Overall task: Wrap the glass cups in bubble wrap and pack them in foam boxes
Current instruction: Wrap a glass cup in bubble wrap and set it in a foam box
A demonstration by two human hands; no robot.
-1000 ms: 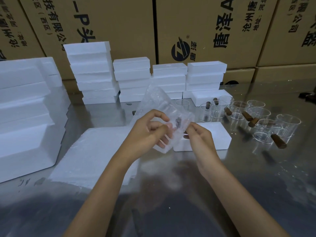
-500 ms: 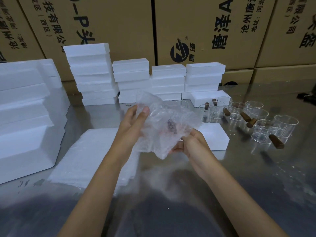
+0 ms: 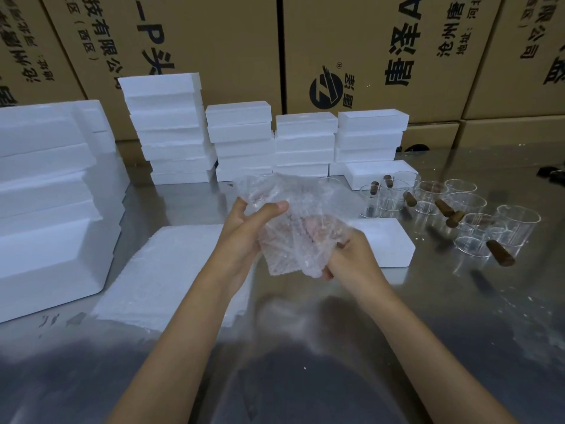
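Observation:
A bundle of clear bubble wrap (image 3: pixel 293 228) hangs in the air over the metal table (image 3: pixel 458 316), with something hidden inside its folds. My left hand (image 3: pixel 247 228) grips the bundle's upper left side, thumb laid across the top. My right hand (image 3: pixel 348 255) grips its lower right from underneath. Several bare glass cups (image 3: pixel 467 206) with brown wooden handles stand at the right. A white foam box (image 3: pixel 385 243) lies just behind my right hand. A flat stack of bubble wrap sheets (image 3: pixel 171 270) lies under my left forearm.
Stacks of white foam boxes (image 3: pixel 238 142) line the back of the table. Bigger foam pieces (image 3: pixel 52 194) are piled at the left. Brown cardboard cartons (image 3: pixel 351 50) form a wall behind everything. White foam crumbs dot the table at the right.
The wrap went from a loosely held sheet to a crumpled bundle closed round its contents. My left hand shifted up onto its top; my right hand moved beneath it.

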